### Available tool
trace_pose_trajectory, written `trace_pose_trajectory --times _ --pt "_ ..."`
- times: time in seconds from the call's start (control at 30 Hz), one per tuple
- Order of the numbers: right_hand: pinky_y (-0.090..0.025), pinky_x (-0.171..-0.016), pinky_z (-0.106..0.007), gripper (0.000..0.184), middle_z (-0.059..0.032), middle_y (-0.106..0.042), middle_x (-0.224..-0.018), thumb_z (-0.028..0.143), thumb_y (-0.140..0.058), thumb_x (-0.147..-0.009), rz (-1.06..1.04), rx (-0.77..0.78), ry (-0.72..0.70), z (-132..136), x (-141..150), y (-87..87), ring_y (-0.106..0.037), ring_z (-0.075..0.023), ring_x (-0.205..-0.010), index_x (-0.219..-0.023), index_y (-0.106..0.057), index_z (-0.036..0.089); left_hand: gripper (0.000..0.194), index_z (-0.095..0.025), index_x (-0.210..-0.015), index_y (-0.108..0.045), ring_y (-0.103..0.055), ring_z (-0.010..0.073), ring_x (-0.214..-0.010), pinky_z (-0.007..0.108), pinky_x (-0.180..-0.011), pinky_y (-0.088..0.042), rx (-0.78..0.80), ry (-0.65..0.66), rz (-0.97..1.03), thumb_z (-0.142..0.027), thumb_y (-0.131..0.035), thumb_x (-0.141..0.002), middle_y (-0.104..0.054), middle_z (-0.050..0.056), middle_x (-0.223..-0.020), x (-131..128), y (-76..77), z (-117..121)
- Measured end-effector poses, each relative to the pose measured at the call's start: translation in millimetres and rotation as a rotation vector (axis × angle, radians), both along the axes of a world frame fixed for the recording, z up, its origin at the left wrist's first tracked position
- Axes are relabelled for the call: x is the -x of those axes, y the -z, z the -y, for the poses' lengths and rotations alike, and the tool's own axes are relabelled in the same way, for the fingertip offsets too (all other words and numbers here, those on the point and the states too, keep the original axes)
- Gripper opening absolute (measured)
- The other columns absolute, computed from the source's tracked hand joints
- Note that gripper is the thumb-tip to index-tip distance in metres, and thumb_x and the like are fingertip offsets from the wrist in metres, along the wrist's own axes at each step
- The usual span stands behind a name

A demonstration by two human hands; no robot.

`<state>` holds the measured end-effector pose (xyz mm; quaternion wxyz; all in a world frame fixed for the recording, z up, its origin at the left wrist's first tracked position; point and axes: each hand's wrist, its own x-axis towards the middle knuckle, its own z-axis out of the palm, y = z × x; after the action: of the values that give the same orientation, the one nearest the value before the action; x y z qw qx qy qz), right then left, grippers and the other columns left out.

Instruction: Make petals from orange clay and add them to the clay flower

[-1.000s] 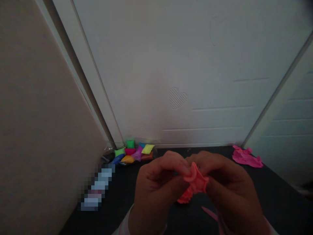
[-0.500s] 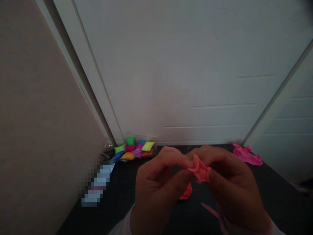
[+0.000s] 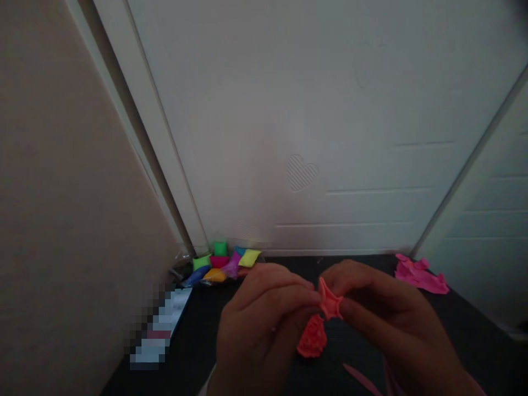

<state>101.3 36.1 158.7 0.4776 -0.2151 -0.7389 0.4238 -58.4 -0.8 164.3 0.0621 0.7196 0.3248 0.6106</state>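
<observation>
My left hand (image 3: 258, 324) and my right hand (image 3: 388, 324) meet over a dark tabletop (image 3: 474, 341). Both pinch a small, thin, orange-pink piece of clay (image 3: 329, 300) between thumb and fingertips. It is flattened and has pointed corners. Just below it, a second, ruffled lump of orange-red clay (image 3: 312, 342) lies on the table or hangs close above it; I cannot tell which.
A pile of small coloured clay packets (image 3: 225, 259) sits at the back left corner by the wall. A crumpled pink wrapper (image 3: 421, 275) lies at the back right. A pixelated booklet (image 3: 159, 330) lies at the left edge. Thin pink strips (image 3: 363, 377) lie near my right wrist.
The flat clay piece has been pressed narrower between my fingertips. The ruffled lump below now shows more fully. The view has tipped slightly, so my hands sit lower in frame.
</observation>
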Motion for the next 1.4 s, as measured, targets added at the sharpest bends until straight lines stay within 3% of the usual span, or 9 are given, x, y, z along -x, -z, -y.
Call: trace_pose_trajectory --times 0.2,0.47,0.73,0.87,1.03,1.4 --pt "-0.045 -0.068 -0.014 0.015 0.0043 -0.06 -0.081 0.015 -0.053 -0.079 -0.004 -0.05 0.027 2.3 0.1 0.5 -0.056 -0.0081 -0.077 -0.084 -0.058 0.028 0.017 -0.019 -0.079 -0.064 -0.057 0.0104 -0.071 0.018 -0.067 -0.047 0.122 0.087 0.104 -0.005 -0.057 -0.072 -0.064 0.0 -0.074 -3.4 1.3 -0.5" --pt "-0.048 -0.062 -0.017 0.014 0.0009 -0.061 -0.076 0.013 -0.056 -0.075 -0.119 -0.063 0.069 6.0 4.4 -2.0 -0.059 -0.0116 -0.07 -0.079 -0.061 0.025 0.022 -0.022 -0.082 -0.066 -0.059 0.0127 -0.067 0.021 -0.062 -0.048 0.132 0.197 0.234 -0.006 -0.062 -0.068 -0.066 0.001 -0.073 -4.9 5.1 -5.4" --pt "-0.048 -0.063 -0.017 0.016 0.0013 -0.062 -0.077 0.012 -0.056 -0.075 -0.103 -0.001 -0.018 4.2 3.2 -1.4 -0.059 -0.0114 -0.073 -0.08 -0.062 0.027 0.019 -0.023 -0.078 -0.067 -0.056 0.0099 -0.067 0.02 -0.065 -0.046 0.158 0.184 0.263 -0.007 -0.062 -0.069 -0.064 -0.002 -0.071 -6.8 3.7 -3.6" --pt "-0.047 -0.058 -0.017 0.011 0.0013 -0.06 -0.074 0.017 -0.059 -0.074 -0.237 0.154 -0.047 4.3 8.4 2.1 -0.057 -0.0106 -0.067 -0.076 -0.063 0.027 0.02 -0.024 -0.081 -0.066 -0.056 0.0104 -0.067 0.019 -0.062 -0.046 0.227 0.152 0.31 -0.009 -0.064 -0.067 -0.063 -0.002 -0.073 -9.1 4.2 -5.2" --pt "-0.046 -0.052 -0.017 0.008 0.0018 -0.058 -0.068 0.019 -0.06 -0.073 -0.359 0.344 -0.119 5.5 15.7 3.1 -0.055 -0.0093 -0.059 -0.071 -0.064 0.026 0.02 -0.022 -0.078 -0.067 -0.058 0.0115 -0.069 0.018 -0.064 -0.048 0.162 0.145 0.248 -0.007 -0.066 -0.065 -0.063 0.0 -0.072 -8.0 0.8 -3.3" --pt "-0.046 -0.058 -0.016 0.006 0.0016 -0.059 -0.069 0.02 -0.061 -0.072 -0.339 0.35 -0.145 2.0 15.2 7.1 -0.055 -0.0092 -0.063 -0.071 -0.064 0.024 0.017 -0.022 -0.074 -0.067 -0.059 0.0123 -0.066 0.018 -0.061 -0.049 0.112 0.089 0.202 -0.008 -0.066 -0.064 -0.063 0.001 -0.069 -4.7 -1.9 -1.3"
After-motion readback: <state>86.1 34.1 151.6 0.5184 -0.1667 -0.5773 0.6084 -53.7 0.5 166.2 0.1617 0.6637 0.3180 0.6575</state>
